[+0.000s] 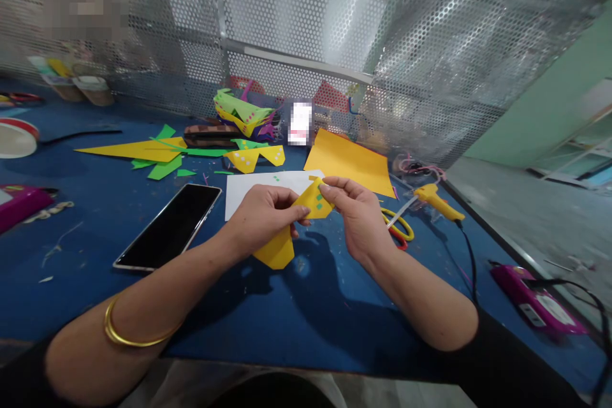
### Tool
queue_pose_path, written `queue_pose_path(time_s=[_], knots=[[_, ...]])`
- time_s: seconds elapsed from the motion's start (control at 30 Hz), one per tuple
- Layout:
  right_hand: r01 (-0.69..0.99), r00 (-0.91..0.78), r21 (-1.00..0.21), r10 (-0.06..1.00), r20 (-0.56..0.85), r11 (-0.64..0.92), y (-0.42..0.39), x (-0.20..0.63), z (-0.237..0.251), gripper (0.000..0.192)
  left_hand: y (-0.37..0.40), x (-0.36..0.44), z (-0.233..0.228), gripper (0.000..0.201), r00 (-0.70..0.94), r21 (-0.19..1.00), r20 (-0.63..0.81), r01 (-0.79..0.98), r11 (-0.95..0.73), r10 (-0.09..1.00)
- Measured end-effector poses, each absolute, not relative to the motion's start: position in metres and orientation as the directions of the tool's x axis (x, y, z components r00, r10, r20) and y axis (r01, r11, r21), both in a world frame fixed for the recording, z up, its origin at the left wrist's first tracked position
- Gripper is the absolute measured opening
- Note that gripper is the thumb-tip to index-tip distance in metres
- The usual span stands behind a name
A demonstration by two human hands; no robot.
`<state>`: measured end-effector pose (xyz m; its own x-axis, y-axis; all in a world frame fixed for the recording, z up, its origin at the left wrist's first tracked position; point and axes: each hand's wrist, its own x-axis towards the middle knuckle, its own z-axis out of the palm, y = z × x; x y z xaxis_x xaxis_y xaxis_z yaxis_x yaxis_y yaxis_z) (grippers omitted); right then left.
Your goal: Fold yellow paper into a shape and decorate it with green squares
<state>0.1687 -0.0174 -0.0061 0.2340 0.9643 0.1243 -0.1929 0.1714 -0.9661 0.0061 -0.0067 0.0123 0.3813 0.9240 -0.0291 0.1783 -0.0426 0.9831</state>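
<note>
My left hand (268,213) pinches the middle of a yellow paper cut-out (275,252), shaped like a pair of glasses. At its right end, the fingers of my right hand (356,210) are closed on the upper edge. Small green diamond pieces (319,206) sit on that right half. Both hands are just above the table, partly over a white sheet of paper (239,194) with a few green bits on it. Behind the sheet lies another yellow paper glasses shape (246,159) with pale dots. My fingers hide the centre of the held cut-out.
A phone (169,226) lies left of my hands. Scissors with yellow and red handles (405,224) and a yellow glue gun (437,201) are to the right. Orange-yellow paper (354,162), green scraps (165,167) and a pile of paper masks (243,113) sit behind, before a perforated metal screen (296,13).
</note>
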Motion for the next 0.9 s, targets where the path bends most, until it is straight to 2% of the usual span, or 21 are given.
queue_pose_path(time_s=[0.33, 0.5, 0.9], knots=[[-0.145, 0.227, -0.968, 0.960, 0.167, 0.203, -0.0179, 0.1690, -0.0041, 0.028, -0.0067, 0.0060, 0.0123, 0.012, 0.362, 0.987, -0.025, 0.154, -0.033, 0.932], [-0.087, 0.202, -0.981, 0.967, 0.154, 0.175, -0.0200, 0.1687, -0.0019, 0.039, -0.0052, 0.0049, 0.0112, 0.013, 0.356, 0.992, -0.018, 0.126, -0.029, 0.934], [0.029, 0.153, -0.985, 0.973, 0.171, 0.169, -0.0184, 0.1749, -0.0006, 0.042, -0.0068, 0.0066, 0.0124, 0.013, 0.367, 0.982, -0.035, 0.186, -0.037, 0.930]])
